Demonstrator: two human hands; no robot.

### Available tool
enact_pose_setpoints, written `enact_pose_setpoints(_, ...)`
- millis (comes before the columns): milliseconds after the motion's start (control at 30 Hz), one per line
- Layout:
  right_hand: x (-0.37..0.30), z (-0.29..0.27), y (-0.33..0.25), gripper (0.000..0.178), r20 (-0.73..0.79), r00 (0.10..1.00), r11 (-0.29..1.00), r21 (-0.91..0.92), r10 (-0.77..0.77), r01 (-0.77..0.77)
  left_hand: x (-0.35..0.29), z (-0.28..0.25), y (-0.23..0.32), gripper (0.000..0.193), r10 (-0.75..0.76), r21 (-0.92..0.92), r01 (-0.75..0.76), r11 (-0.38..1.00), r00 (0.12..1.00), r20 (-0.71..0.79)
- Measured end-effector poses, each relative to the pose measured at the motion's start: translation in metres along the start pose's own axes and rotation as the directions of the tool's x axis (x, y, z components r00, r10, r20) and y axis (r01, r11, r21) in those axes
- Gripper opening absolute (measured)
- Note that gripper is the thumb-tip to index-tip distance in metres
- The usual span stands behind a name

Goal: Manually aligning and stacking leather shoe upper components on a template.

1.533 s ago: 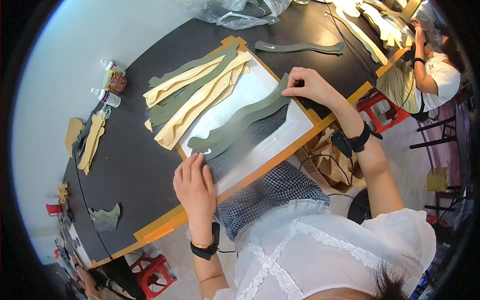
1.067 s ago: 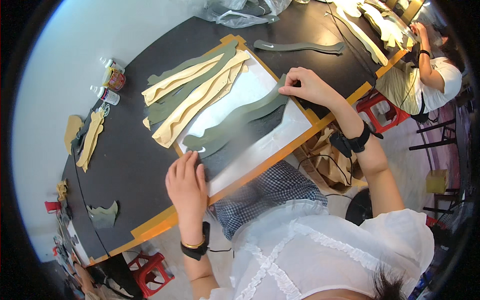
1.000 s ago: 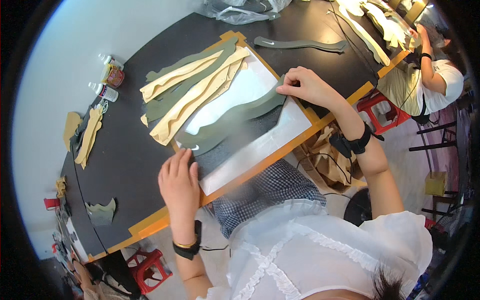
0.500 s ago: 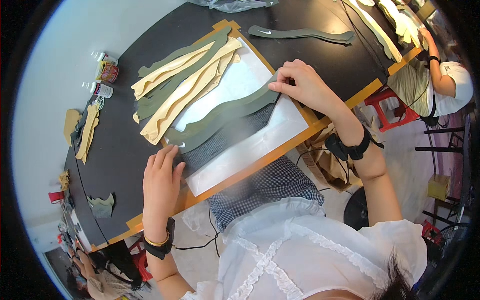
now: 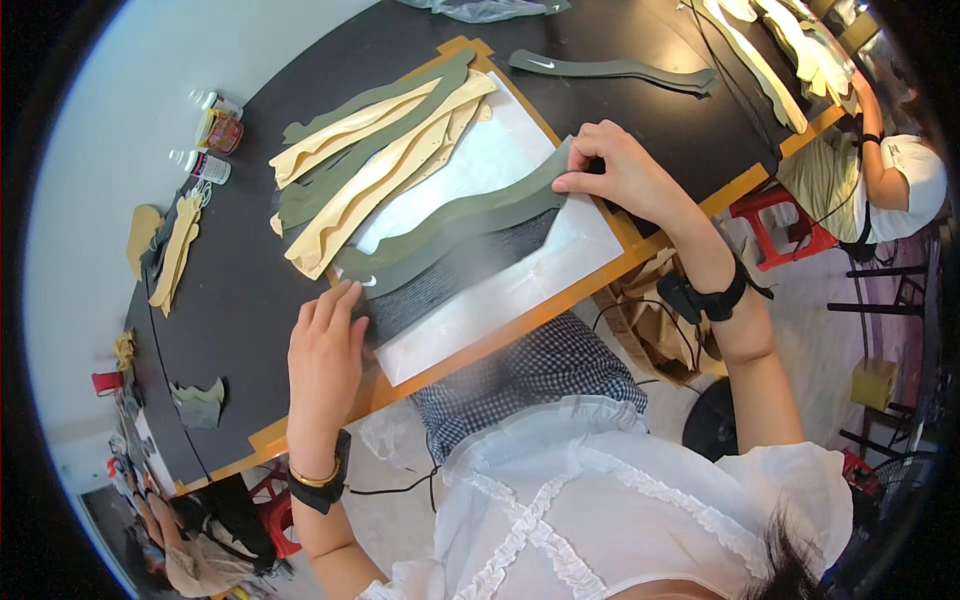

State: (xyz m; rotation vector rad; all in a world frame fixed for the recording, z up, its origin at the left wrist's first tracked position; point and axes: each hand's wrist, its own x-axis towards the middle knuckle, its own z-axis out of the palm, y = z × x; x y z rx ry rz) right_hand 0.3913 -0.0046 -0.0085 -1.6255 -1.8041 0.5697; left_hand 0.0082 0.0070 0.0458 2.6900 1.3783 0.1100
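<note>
A dark green, wavy-edged strip (image 5: 440,243) with a small white mark at its left end lies over a black ribbed piece (image 5: 460,268). Both rest on a white, lit-looking panel (image 5: 560,262) framed in orange-brown tape. My right hand (image 5: 620,172) pinches the strip's right end between thumb and bent fingers. At the opposite end my left hand (image 5: 325,345) rests its outstretched fingertips, thumb a little apart, beside the white mark and the black piece's corner. Beyond the strip lies a pile of cream strips (image 5: 400,165) and green strips (image 5: 350,160), partly overlapping.
Another green strip (image 5: 615,68) lies at the far side of the black table (image 5: 250,300). Bottles (image 5: 205,165) and a jar (image 5: 218,130) stand at the far left, near cream pieces (image 5: 178,250). At right a co-worker (image 5: 890,185) handles cream pieces beside a red stool (image 5: 780,225).
The view has shifted slightly. My right thumb and fingers sit a little lower on the strip's end; my left hand stays at the other end. The strip lies almost as before.
</note>
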Motion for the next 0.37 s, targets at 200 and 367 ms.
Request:
enact_pose_setpoints(200,0.0,-0.002,-0.006,0.031,0.019,1.0,0.999,-0.034,0.007,-0.006,-0.005,0.007,0.001,0.035,0.011,0.043,-0.008,0.999,0.999,-0.051)
enact_pose_setpoints(367,0.003,-0.004,-0.009,0.03,0.053,0.998,0.997,-0.073,0.034,-0.03,-0.011,0.017,-0.004,0.039,0.029,0.064,-0.024,0.998,0.996,-0.084)
